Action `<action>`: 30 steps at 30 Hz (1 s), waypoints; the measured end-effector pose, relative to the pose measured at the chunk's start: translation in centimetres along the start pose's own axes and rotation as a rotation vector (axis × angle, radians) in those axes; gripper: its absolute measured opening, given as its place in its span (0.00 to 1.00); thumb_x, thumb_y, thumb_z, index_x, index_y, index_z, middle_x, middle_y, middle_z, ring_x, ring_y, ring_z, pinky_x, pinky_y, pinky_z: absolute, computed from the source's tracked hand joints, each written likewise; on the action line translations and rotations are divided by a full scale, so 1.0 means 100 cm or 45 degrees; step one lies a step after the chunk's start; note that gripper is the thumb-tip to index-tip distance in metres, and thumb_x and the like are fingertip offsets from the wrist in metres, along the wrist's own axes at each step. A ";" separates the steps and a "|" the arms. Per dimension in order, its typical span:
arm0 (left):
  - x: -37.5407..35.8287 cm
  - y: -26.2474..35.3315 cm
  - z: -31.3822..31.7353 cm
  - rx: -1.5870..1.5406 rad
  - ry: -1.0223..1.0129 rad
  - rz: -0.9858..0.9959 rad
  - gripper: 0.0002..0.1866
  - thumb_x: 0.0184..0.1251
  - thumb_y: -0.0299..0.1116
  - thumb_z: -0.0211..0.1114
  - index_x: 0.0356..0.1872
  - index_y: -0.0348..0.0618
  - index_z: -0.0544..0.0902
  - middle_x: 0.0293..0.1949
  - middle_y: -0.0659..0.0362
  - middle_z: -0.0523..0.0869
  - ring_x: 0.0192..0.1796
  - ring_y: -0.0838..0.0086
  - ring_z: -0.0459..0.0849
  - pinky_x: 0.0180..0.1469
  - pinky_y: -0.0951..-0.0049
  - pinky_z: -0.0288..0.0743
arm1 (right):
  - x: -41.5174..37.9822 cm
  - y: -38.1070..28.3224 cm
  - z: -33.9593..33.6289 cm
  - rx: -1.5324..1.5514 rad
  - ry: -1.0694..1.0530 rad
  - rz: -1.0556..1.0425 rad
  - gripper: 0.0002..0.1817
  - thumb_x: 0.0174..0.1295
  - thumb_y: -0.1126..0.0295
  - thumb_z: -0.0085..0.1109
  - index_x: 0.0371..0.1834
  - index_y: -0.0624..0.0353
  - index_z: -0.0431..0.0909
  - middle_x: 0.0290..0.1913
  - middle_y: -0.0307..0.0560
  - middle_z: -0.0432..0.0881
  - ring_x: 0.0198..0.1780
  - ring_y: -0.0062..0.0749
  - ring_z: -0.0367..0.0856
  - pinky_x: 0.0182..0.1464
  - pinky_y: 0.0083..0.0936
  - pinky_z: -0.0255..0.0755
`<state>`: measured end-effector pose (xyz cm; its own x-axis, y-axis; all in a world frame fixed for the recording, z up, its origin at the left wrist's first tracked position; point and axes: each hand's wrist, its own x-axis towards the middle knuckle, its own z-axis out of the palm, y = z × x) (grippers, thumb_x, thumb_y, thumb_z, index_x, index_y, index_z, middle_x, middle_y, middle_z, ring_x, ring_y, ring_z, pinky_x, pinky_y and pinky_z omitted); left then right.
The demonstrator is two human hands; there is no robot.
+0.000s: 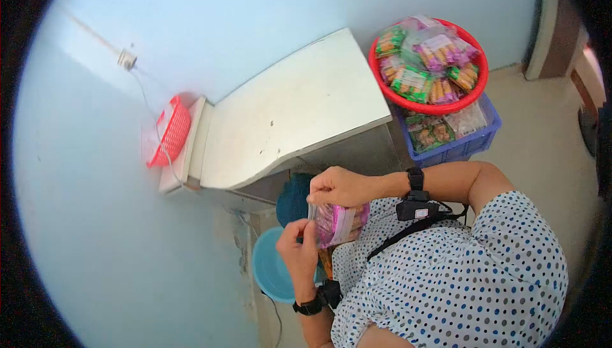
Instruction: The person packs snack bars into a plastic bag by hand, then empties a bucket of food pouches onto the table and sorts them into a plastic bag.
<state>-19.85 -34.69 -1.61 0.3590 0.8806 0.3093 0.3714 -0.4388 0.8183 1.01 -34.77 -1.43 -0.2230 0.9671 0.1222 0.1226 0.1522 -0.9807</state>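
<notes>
A clear plastic bag with a pink-purple snack pack (344,225) inside hangs in front of the dotted shirt. My right hand (339,187) pinches one end of the bag's top edge between thumb and fingers. At the other end of that edge, my left hand (298,249) holds it in a pinch too. The bag's top strip stretches between the two hands. Both wrists wear black straps with small devices.
A white table (293,106) stands against the wall. A red basket (481,80) of packaged snacks rests on a blue crate (456,150) of more packs. A light-blue basin (271,265) is below my left hand. A pink-red basket (175,132) leans by a cable.
</notes>
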 end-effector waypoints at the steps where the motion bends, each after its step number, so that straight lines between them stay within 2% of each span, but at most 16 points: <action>1: 0.000 0.003 0.002 0.011 -0.026 0.026 0.06 0.63 0.28 0.68 0.31 0.35 0.83 0.25 0.58 0.82 0.28 0.76 0.79 0.33 0.74 0.72 | -0.003 0.002 -0.003 0.059 -0.011 -0.005 0.13 0.66 0.64 0.61 0.32 0.65 0.80 0.27 0.39 0.83 0.31 0.16 0.77 0.33 0.21 0.72; 4: -0.001 0.008 0.006 0.036 -0.067 0.040 0.06 0.65 0.28 0.66 0.31 0.35 0.82 0.24 0.58 0.81 0.27 0.76 0.77 0.32 0.75 0.70 | -0.009 0.013 -0.006 0.230 -0.104 -0.032 0.12 0.64 0.65 0.63 0.36 0.65 0.82 0.33 0.42 0.85 0.34 0.18 0.79 0.37 0.20 0.74; 7: 0.001 0.005 0.015 0.038 -0.115 0.103 0.06 0.65 0.27 0.66 0.30 0.35 0.82 0.24 0.57 0.80 0.27 0.74 0.77 0.32 0.75 0.71 | -0.009 0.025 -0.015 0.034 -0.262 -0.214 0.10 0.62 0.67 0.64 0.35 0.65 0.82 0.31 0.43 0.85 0.33 0.19 0.80 0.36 0.21 0.73; 10: 0.004 0.002 0.023 0.076 -0.165 0.166 0.06 0.66 0.27 0.65 0.31 0.35 0.82 0.25 0.56 0.80 0.26 0.71 0.78 0.32 0.74 0.71 | -0.011 0.026 -0.017 -0.143 -0.144 -0.230 0.10 0.60 0.67 0.64 0.34 0.65 0.83 0.28 0.45 0.85 0.30 0.20 0.79 0.33 0.22 0.72; 16: 0.009 0.002 0.025 0.127 -0.209 0.156 0.05 0.65 0.28 0.65 0.34 0.36 0.82 0.27 0.55 0.82 0.28 0.69 0.80 0.32 0.72 0.72 | -0.009 0.038 -0.015 -0.072 0.008 -0.206 0.11 0.59 0.67 0.64 0.31 0.66 0.82 0.23 0.45 0.83 0.26 0.21 0.77 0.29 0.25 0.70; 19: 0.010 0.000 0.032 0.121 -0.173 0.214 0.05 0.65 0.28 0.66 0.34 0.36 0.82 0.27 0.54 0.82 0.28 0.68 0.80 0.32 0.72 0.72 | -0.009 0.041 -0.017 -0.074 0.043 -0.135 0.14 0.57 0.63 0.65 0.27 0.65 0.83 0.23 0.49 0.84 0.25 0.29 0.81 0.29 0.29 0.73; 22: 0.009 0.006 0.033 0.259 -0.199 0.091 0.05 0.64 0.27 0.65 0.33 0.34 0.82 0.28 0.54 0.84 0.31 0.70 0.82 0.36 0.71 0.74 | -0.009 0.044 -0.017 -0.052 0.091 -0.168 0.14 0.57 0.62 0.66 0.27 0.65 0.83 0.24 0.50 0.84 0.26 0.26 0.81 0.30 0.28 0.73; 25: 0.009 0.001 0.036 0.177 -0.182 0.068 0.05 0.63 0.26 0.65 0.32 0.34 0.82 0.29 0.53 0.84 0.30 0.67 0.82 0.37 0.71 0.74 | -0.009 0.047 -0.024 -0.062 -0.025 -0.062 0.12 0.59 0.65 0.66 0.35 0.66 0.82 0.29 0.42 0.84 0.31 0.17 0.77 0.32 0.22 0.71; 28: 0.011 -0.009 0.039 0.182 -0.181 0.159 0.04 0.63 0.26 0.65 0.32 0.35 0.82 0.28 0.54 0.84 0.31 0.67 0.82 0.37 0.71 0.74 | -0.013 0.057 -0.024 0.173 -0.056 -0.039 0.14 0.59 0.65 0.68 0.40 0.65 0.81 0.33 0.40 0.84 0.34 0.17 0.77 0.34 0.21 0.71; 30: 0.010 -0.012 0.042 0.173 -0.154 0.195 0.04 0.63 0.25 0.65 0.32 0.35 0.81 0.27 0.54 0.82 0.28 0.67 0.80 0.33 0.71 0.72 | -0.015 0.056 -0.030 0.078 -0.135 0.007 0.15 0.58 0.66 0.69 0.43 0.64 0.80 0.35 0.38 0.84 0.36 0.17 0.78 0.36 0.20 0.72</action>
<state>-16.33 -34.09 -4.29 0.5169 0.7775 0.3582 0.4136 -0.5932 0.6907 4.96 -34.70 -6.66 -0.3240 0.9405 0.1029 0.0656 0.1308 -0.9892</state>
